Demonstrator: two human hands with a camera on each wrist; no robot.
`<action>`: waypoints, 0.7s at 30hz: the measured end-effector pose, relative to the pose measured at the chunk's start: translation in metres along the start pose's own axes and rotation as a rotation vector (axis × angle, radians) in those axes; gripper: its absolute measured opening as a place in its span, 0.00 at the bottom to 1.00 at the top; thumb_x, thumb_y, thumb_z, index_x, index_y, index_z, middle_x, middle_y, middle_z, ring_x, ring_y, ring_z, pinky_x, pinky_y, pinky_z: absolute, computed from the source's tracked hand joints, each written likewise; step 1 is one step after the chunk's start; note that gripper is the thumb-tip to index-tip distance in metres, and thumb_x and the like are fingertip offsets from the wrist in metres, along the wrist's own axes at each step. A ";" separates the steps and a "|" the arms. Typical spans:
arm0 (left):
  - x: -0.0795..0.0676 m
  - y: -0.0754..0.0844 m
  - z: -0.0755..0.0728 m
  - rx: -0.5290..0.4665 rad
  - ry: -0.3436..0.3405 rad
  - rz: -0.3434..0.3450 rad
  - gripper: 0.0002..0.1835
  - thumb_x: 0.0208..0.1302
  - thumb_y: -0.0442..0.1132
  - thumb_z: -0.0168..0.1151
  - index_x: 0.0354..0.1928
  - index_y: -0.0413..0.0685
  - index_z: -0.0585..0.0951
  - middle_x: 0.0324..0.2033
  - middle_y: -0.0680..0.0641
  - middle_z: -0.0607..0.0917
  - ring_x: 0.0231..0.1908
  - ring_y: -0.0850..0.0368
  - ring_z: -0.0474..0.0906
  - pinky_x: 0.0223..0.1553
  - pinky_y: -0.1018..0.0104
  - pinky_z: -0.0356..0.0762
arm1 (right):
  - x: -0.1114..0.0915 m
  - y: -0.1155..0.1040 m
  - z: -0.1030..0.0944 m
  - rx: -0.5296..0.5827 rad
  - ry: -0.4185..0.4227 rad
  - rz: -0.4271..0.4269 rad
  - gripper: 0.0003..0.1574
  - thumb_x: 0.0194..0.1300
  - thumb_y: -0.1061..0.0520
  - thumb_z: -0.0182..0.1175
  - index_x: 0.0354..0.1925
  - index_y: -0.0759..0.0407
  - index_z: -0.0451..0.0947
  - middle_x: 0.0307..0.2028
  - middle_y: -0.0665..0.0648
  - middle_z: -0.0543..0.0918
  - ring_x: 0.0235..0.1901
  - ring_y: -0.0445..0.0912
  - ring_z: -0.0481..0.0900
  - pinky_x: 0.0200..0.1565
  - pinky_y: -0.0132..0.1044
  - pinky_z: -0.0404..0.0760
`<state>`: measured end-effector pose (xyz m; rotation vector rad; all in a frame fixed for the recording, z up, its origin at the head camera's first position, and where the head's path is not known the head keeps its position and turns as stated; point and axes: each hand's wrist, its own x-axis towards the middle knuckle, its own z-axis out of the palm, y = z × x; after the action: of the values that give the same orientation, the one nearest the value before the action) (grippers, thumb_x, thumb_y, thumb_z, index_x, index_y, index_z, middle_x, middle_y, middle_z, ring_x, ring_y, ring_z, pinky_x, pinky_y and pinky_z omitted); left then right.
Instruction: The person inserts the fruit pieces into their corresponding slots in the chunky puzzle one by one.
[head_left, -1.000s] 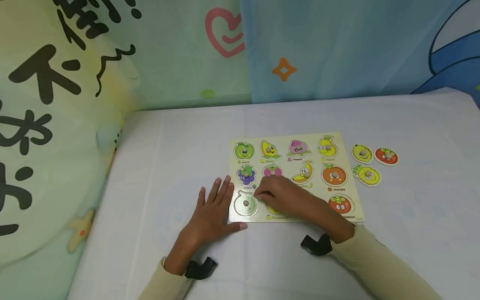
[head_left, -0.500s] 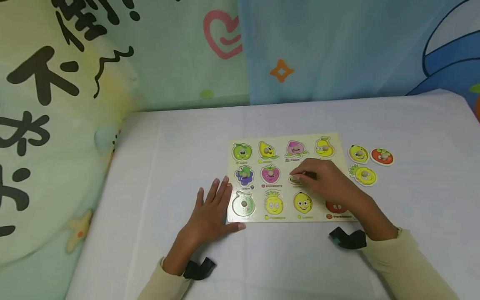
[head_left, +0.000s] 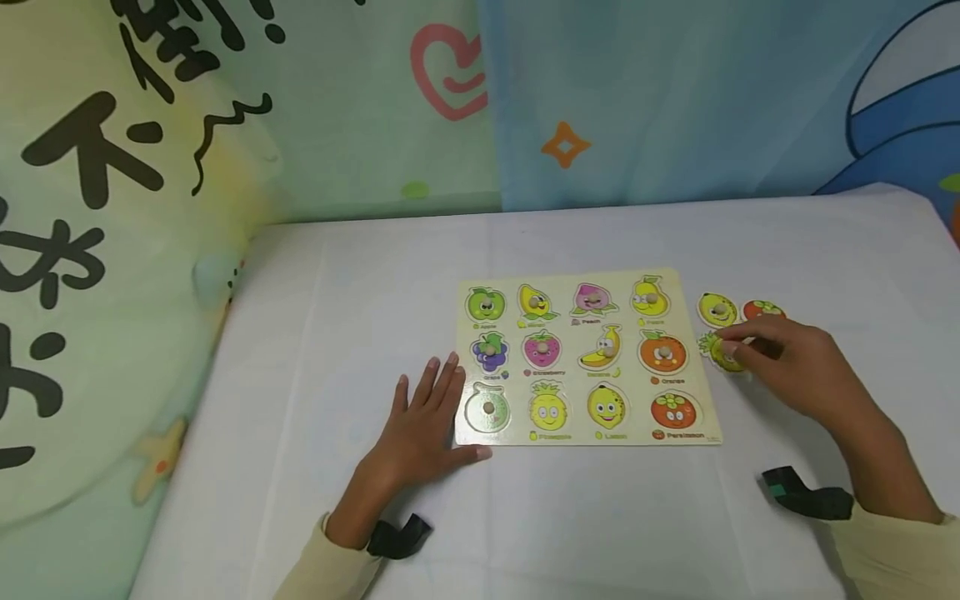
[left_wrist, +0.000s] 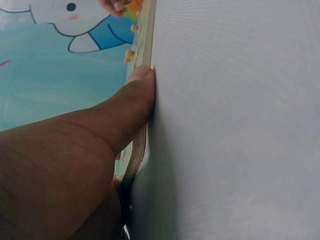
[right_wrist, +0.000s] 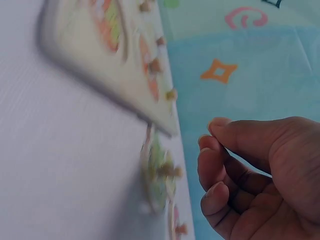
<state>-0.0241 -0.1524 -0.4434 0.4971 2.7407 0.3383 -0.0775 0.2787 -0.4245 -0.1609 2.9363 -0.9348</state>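
My right hand (head_left: pixel 798 367) is over a loose pineapple puzzle piece (head_left: pixel 712 354) right of the board, fingertips overlapping it in the head view. In the right wrist view its fingers are curled, thumb tip by index tip, a little apart from the blurred piece's knob (right_wrist: pixel 170 171). My left hand (head_left: pixel 420 425) lies with fingers straight and spread at the fruit puzzle board's (head_left: pixel 570 283) left edge. Its thumb (left_wrist: pixel 135 97) presses along the near edge. Pieces with knobs fill the upper two rows; a pale green round piece (head_left: pixel 487 408) sits at the lower left.
A lemon piece (head_left: pixel 717 309) and a partly covered red persimmon piece (head_left: pixel 761 308) lie behind my right hand. Printed pineapple (head_left: pixel 548 408), lemon (head_left: pixel 606 406) and persimmon (head_left: pixel 673 410) spots show no knobs. A printed backdrop (head_left: pixel 637 100) hangs behind the white-covered table (head_left: pixel 360 292).
My right hand has moved right from beside the lower-left piece, across the board, to the loose pineapple piece, uncovering the board's pictures. My left hand has stayed in place.
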 end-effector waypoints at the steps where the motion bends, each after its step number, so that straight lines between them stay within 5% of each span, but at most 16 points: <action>1: 0.000 0.000 0.000 0.001 -0.002 -0.003 0.58 0.55 0.69 0.63 0.77 0.45 0.48 0.76 0.48 0.42 0.74 0.48 0.33 0.69 0.40 0.33 | -0.002 0.004 0.000 -0.006 -0.002 0.017 0.15 0.65 0.58 0.65 0.49 0.62 0.83 0.36 0.59 0.80 0.32 0.46 0.68 0.27 0.26 0.67; 21: 0.001 -0.002 0.003 -0.002 0.006 0.001 0.59 0.54 0.69 0.63 0.77 0.45 0.48 0.76 0.48 0.41 0.74 0.49 0.32 0.69 0.41 0.32 | 0.002 0.019 0.013 -0.077 -0.051 0.068 0.16 0.63 0.62 0.65 0.49 0.67 0.81 0.29 0.56 0.75 0.31 0.51 0.68 0.28 0.41 0.66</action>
<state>-0.0247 -0.1536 -0.4469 0.4981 2.7459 0.3430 -0.0799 0.2860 -0.4461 -0.0870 2.9123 -0.7969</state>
